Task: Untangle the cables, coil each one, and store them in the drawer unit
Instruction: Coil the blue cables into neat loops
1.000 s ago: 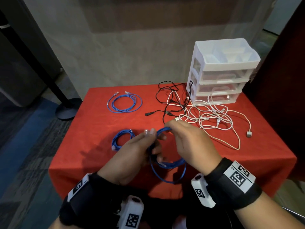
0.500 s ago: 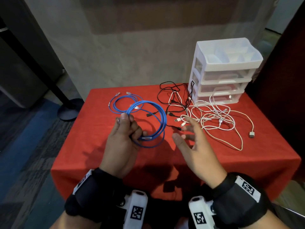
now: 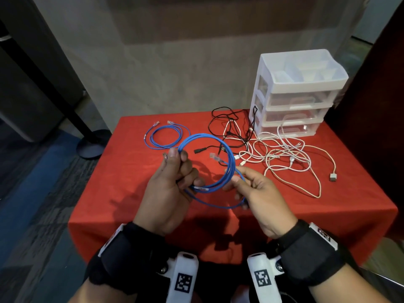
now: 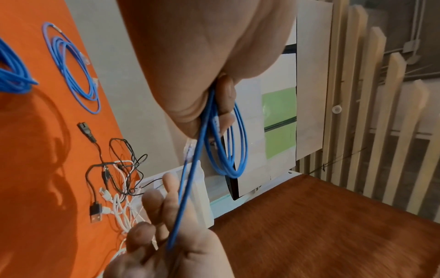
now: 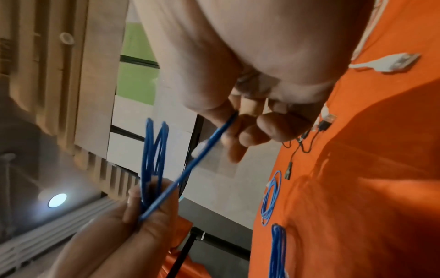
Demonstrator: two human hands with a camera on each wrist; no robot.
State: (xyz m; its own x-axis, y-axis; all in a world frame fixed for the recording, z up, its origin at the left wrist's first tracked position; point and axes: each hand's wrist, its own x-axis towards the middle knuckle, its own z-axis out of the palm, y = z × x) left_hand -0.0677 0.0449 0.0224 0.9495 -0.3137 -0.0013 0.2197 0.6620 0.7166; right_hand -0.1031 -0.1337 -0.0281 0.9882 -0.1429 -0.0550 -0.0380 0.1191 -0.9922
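Since half a second ago my right hand [image 3: 259,193] has come back in from open air and now pinches a loose strand of the blue network cable [image 3: 215,171], while my left hand [image 3: 172,189] has lifted the coil a little higher over the red cloth-covered table [image 3: 306,215]. My left fingers and thumb curl around the gathered loops; my right thumb and fingers close on the single trailing strand.

From my head I see the coil face on, a round hoop with one clear plug [image 3: 215,158] sticking out near its top. My left wrist view shows the same coil [image 4: 228,150] edge on, hanging below my fingers, with the strand running down to my right fingertips [image 4: 154,205]. My right wrist view shows the strand [image 5: 190,167] stretched taut between the two hands. The wrist views also reveal a second coiled blue cable [image 4: 11,71] lying near the table's front, which my hands hide from the head camera.

Counting blue cables: three, one in my hands and two coiled on the cloth, the farther one [image 3: 166,136] at the back left. One white plastic three-drawer unit [image 3: 299,95] stands at the back right, drawers shut. Beside it lie tangled black cables [image 3: 229,125] and white cables [image 3: 284,156]; I cannot count them within the knot.
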